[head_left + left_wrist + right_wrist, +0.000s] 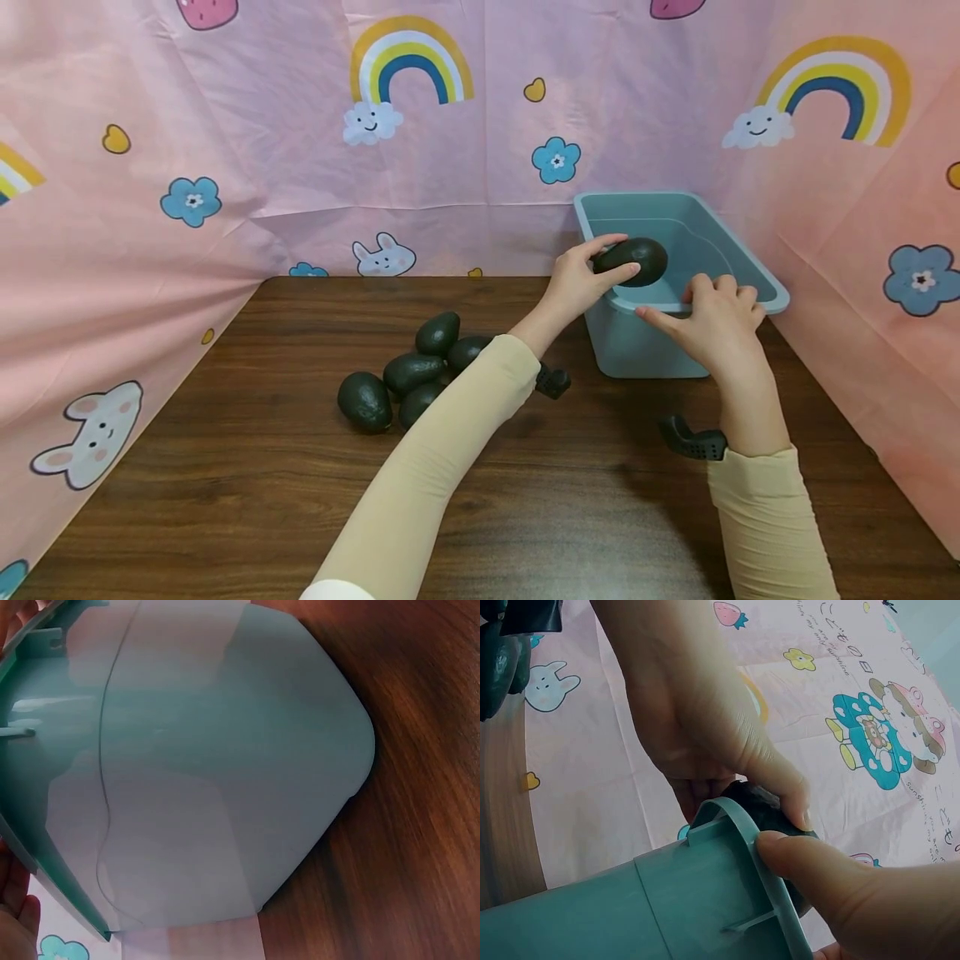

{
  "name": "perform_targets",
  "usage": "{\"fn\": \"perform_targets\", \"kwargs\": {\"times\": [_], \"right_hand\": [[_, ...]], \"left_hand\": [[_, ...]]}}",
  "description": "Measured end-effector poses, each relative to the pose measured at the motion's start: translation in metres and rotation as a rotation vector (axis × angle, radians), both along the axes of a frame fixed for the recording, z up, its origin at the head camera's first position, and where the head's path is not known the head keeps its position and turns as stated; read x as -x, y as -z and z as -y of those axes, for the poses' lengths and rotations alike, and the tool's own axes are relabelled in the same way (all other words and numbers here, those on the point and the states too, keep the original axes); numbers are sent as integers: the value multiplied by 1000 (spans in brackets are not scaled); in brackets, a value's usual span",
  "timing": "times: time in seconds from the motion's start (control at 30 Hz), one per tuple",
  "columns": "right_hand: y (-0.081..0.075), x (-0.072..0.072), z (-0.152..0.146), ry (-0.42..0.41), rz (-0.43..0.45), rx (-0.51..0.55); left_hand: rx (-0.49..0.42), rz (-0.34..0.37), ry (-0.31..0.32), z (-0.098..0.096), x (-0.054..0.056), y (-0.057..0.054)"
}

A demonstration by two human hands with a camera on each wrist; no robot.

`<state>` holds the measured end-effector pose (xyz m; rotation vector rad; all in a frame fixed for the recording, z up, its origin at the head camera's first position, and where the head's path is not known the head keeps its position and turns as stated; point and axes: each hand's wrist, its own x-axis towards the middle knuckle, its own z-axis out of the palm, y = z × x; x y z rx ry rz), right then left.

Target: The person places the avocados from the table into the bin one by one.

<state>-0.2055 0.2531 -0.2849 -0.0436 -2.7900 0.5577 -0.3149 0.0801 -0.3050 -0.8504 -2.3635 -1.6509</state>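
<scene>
Over the near left corner of a blue-green plastic bin, my left hand holds a dark green avocado, with the thumb on its near side. From the right wrist, that avocado shows just beyond the bin's rim, partly hidden by the rim and both hands. My right hand grips the bin's front rim, thumb outside and fingers reaching over the edge. The bin's outer wall fills much of the left wrist view. Several more avocados lie grouped on the table, partly covered by my left sleeve.
The brown wooden table carries the bin at its back right. A pink printed cloth hangs behind and along both sides. Black wrist camera mounts stick out from my wrists.
</scene>
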Motion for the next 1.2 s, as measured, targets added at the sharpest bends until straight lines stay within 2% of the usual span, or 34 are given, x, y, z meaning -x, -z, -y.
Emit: {"fn": "perform_targets", "kwargs": {"times": [0.23, 0.6, 0.93, 1.2], "right_hand": [[0, 1, -1, -2, 6, -3], [1, 3, -1, -2, 1, 1], [2, 2, -1, -10, -6, 11], [1, 2, -1, -12, 8, 3]], "left_hand": [[47, -72, 6, -3, 3, 0], [126, -123, -9, -9, 4, -1], [347, -174, -107, -14, -1, -6], [421, -174, -106, -15, -4, -8]]}}
